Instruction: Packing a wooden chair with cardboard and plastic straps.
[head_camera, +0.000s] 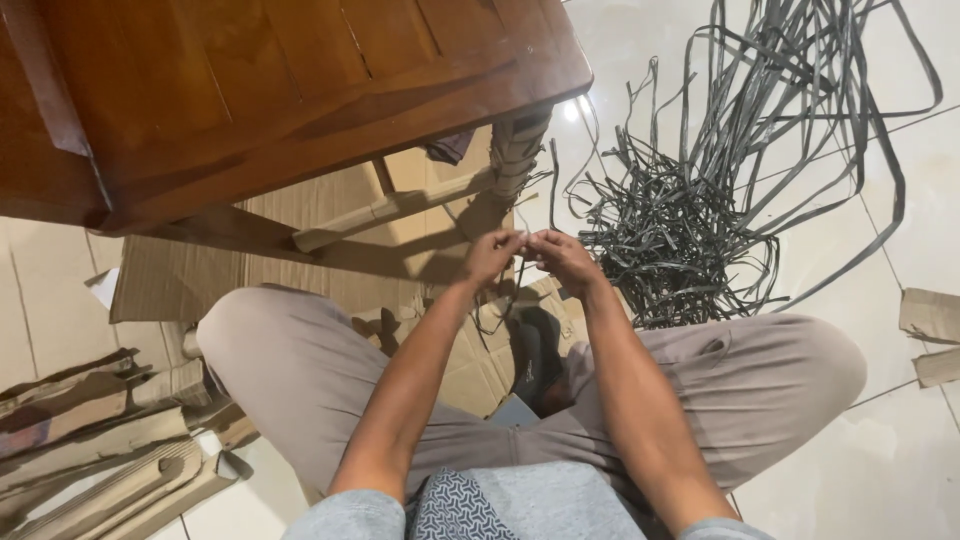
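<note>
While the person sits cross-legged on the floor (880, 470), both hands meet just in front of a wooden leg (517, 155) of the tabletop (300, 80), which is partly wrapped in pale woven strip. The left hand (492, 255) and right hand (562, 258) are each closed to a pinch, fingertips nearly touching, on a thin dark strip (551, 185) that rises beside the leg; the pinch itself is small in this view, so which fingers bear on it is unclear. The strip looks light, flat and springy, likely slick, so it is best taken close to the leg, flat between thumb and finger. A loose tangle of grey strips (690, 210) lies just right, and cardboard (400, 250) lies under the furniture.
</note>
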